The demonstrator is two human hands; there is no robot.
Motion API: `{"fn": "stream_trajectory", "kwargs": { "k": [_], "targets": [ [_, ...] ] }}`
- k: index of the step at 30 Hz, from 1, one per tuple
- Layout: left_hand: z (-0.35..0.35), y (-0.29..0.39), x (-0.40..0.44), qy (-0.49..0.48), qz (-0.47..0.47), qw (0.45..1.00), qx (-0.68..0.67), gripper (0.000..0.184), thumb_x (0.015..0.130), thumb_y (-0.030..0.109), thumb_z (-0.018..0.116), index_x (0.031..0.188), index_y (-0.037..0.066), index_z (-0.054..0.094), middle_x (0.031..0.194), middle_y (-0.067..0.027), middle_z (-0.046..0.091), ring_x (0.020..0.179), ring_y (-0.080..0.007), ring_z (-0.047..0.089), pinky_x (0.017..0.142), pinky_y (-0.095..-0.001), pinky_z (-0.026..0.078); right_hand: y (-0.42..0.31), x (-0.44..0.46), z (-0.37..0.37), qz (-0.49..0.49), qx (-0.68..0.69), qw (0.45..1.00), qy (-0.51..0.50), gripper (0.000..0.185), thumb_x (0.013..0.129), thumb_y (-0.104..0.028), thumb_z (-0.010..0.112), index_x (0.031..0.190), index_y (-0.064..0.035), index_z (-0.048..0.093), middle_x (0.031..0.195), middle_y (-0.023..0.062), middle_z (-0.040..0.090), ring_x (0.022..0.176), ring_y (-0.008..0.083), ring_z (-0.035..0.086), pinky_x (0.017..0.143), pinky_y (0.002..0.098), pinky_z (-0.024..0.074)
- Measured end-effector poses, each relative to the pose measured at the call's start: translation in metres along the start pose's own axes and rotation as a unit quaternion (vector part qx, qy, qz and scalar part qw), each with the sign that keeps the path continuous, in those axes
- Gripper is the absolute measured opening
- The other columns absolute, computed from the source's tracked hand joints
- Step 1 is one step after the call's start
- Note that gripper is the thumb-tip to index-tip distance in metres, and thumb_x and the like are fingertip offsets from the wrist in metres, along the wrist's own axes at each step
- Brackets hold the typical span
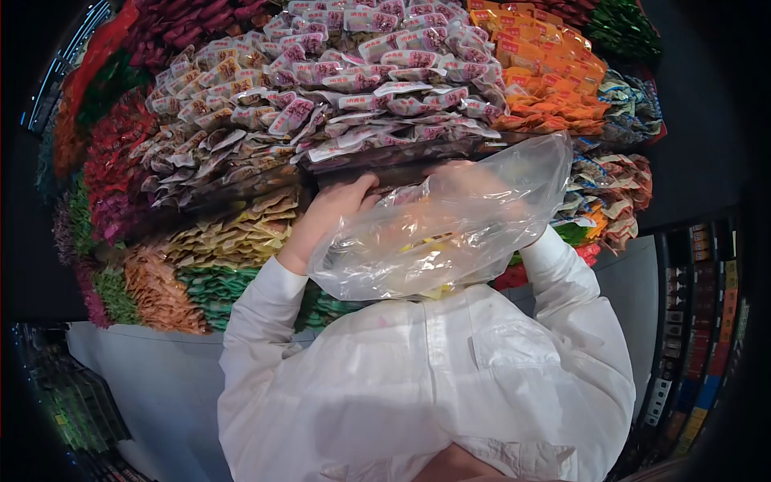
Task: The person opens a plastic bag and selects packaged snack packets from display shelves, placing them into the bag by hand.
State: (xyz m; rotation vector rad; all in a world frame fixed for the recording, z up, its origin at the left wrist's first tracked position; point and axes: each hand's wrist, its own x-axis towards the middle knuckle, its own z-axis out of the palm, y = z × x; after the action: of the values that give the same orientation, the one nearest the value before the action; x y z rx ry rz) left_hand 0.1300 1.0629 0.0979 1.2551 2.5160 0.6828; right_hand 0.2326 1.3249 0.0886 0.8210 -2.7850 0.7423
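A clear plastic bag (385,261) with a few yellow items showing through it spreads across the front of the display, between my forearms. At the bag's left edge is my left hand (341,210), its fingers bent at the dark divider strip; whether they grip anything is hidden. My right hand (474,189) shows blurred through the plastic, its fingertips near the same strip, and its grip cannot be made out. Just beyond both hands rise stacked white-and-pink packets (361,80).
Orange packets (546,64) stand at the back right, red ones (120,136) at the left. Yellowish packets (241,233) and green packets (217,289) line the near left edge. Shelves of goods (695,321) stand at the far right.
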Motion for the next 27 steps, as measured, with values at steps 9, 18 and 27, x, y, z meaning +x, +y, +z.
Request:
{"fn": "stream_trajectory", "kwargs": {
  "k": [9, 18, 27],
  "targets": [
    [-0.009, -0.005, -0.002, -0.002, -0.018, 1.0, -0.026, 0.025, 0.091, 0.024, 0.051, 0.11, 0.007, 0.055, 0.087, -0.0221, 0.064, 0.083, -0.041, 0.061, 0.071, -0.0484, 0.048, -0.004, -0.02, -0.004, 0.06, 0.035, 0.997, 0.04, 0.038, 0.081, -0.023, 0.063, 0.115, -0.0055, 0.06, 0.107, 0.0115, 0.062, 0.096, 0.0278, 0.06, 0.082, 0.0379, 0.0474],
    [-0.018, -0.014, -0.019, 0.004, 0.159, 0.973, -0.168, 0.045, 0.076, 0.02, 0.06, 0.118, 0.004, 0.055, 0.088, -0.0207, 0.065, 0.083, -0.0397, 0.062, 0.07, -0.043, 0.049, 0.01, -0.029, -0.003, 0.09, 0.063, 0.99, 0.086, 0.037, 0.082, -0.019, 0.062, 0.117, -0.0045, 0.06, 0.108, 0.0115, 0.063, 0.095, 0.0268, 0.061, 0.083, 0.037, 0.0483],
    [-0.025, -0.011, -0.022, -0.004, 0.13, 0.991, -0.037, 0.061, 0.067, 0.026, 0.064, 0.124, 0.009, 0.053, 0.09, -0.0191, 0.066, 0.082, -0.0381, 0.063, 0.07, -0.0425, 0.051, 0.028, -0.036, -0.003, 0.118, 0.124, 0.979, 0.114, 0.037, 0.083, -0.015, 0.061, 0.118, -0.0035, 0.059, 0.109, 0.0115, 0.063, 0.094, 0.0258, 0.062, 0.083, 0.0361, 0.0493]
  ]
}}
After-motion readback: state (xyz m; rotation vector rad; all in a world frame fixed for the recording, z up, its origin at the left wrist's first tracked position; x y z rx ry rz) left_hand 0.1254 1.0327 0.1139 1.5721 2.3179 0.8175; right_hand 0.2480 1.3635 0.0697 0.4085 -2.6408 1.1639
